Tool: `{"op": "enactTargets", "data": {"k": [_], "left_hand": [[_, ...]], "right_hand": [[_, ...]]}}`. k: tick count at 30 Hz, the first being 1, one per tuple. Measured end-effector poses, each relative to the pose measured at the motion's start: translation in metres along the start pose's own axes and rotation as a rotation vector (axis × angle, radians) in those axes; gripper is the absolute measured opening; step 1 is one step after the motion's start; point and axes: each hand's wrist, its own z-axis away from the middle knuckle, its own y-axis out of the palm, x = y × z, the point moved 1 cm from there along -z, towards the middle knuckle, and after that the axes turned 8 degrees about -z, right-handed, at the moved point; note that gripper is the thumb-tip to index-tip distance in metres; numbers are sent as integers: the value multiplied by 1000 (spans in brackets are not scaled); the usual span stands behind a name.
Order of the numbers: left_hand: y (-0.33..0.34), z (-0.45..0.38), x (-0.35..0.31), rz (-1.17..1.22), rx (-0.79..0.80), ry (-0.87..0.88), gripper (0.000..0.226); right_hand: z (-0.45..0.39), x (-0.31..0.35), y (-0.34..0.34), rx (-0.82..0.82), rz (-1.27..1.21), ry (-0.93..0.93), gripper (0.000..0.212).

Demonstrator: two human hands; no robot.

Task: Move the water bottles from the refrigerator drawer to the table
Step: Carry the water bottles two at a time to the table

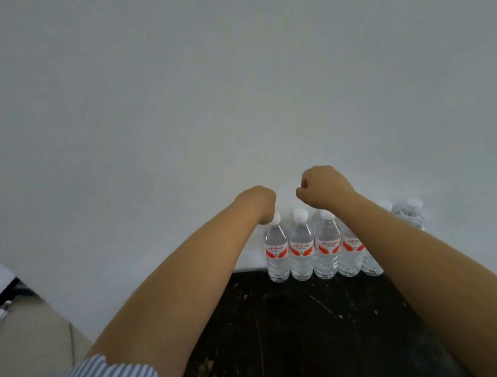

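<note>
My left hand (258,201) curls down over the cap of the leftmost water bottle (277,252); whether I hold it I cannot tell. My right hand (322,185) is a closed fist holding nothing I can see. The row of bottles (320,247) stands at the far edge of the dark table (291,339), against the wall. I judge I should seat this one upright, snug to its neighbour, then let go straight up.
</note>
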Motion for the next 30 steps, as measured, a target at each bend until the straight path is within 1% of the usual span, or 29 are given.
{"op": "enactTargets", "data": {"k": [1,4,6,7,9,13,16,21,28,30], "left_hand": [[-8,14,2,-42,-7,-15,39],[-32,60,11,-134,-71,-64,39],[-46,94,15,-152,-142,-91,38],[-53,110,15,-156,-181,-102,38],[-64,144,10,-165,-249,-111,35],[-73,207,-11,-161,-340,-42,38],[-72,251,-41,-179,-404,78,40],[-60,320,-122,-188,-498,390,36],[-56,424,-262,-140,-513,771,33],[-54,462,-304,-123,-495,883,32]], "right_hand": [[9,4,-11,-13,9,-12,22],[42,11,-44,-51,60,-5,33],[70,16,-63,-90,87,-8,35],[85,18,-71,-110,107,-16,32],[120,23,-86,-138,160,-14,18],[197,29,-107,-229,235,-3,31],[263,21,-118,-302,257,61,31],[392,-20,-131,-357,283,271,32],[586,-73,-172,-484,343,564,31],[643,-86,-180,-515,355,660,31]]}}
